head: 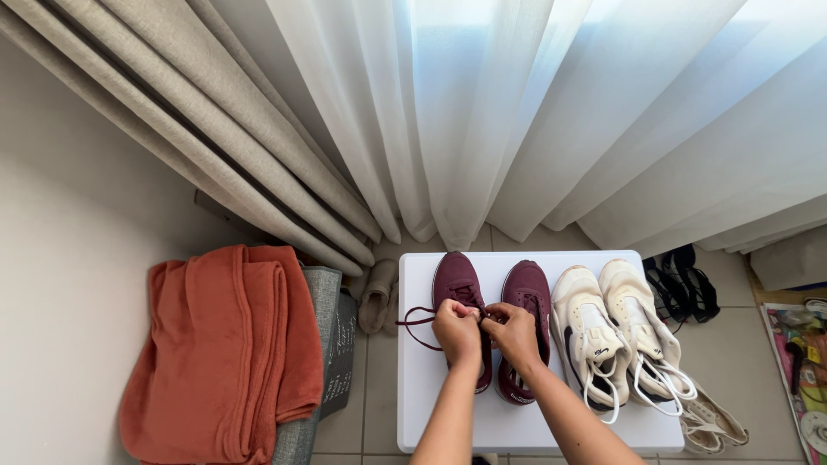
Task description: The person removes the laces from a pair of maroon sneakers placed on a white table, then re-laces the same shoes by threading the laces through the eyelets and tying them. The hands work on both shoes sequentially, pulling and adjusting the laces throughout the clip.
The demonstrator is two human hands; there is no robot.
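1. Pinching a dark red lace, the left hand (457,325) and the right hand (512,331) meet knuckle to knuckle over the left maroon shoe (457,284); both hands are closed, fingers curled tight on the lace ends, though the exact grip is hidden behind the knuckles.
2. That shoe lies on the white surface (418,379), toe pointing toward the curtains, its heel end covered by the left hand and wrist; a loop of its lace (416,323) trails off to the left across the surface.
3. Just beside it on the right lies the second maroon shoe (527,297), parallel and facing the same way; the right forearm crosses over its heel.
4. Further right on the same surface sits a pair of white sneakers (612,331) with black side marks, touching each other, their white laces hanging loose over the front edge.
5. On the tiled floor (741,362) to the right lie black strappy sandals (682,284) near the curtain hem, and a pale flat shoe (711,426) half tucked under the surface's corner.
6. To the left, a rust-orange blanket (228,344) is draped over a grey basket (323,310); a beige slipper (377,297) rests between the basket and the surface.
7. Behind everything hang sheer white curtains (534,112) and a heavier beige drape (215,129).
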